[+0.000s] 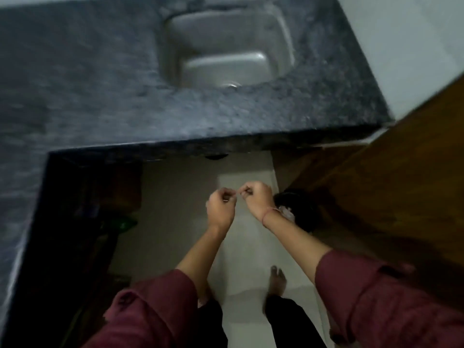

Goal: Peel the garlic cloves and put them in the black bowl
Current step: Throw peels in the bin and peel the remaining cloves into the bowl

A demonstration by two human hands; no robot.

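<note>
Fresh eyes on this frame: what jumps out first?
The left hand and right hand meet mid-frame above the pale floor, both pinching a small thing too blurred to name. Just right of them sits a dark round container with pale scraps in it. Across the top runs an L-shaped dark stone counter with a steel sink set in it.

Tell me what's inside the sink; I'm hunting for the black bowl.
The steel sink shows only bare metal and its drain; no bowl. The countertop edge hides the basin's nearest strip.
</note>
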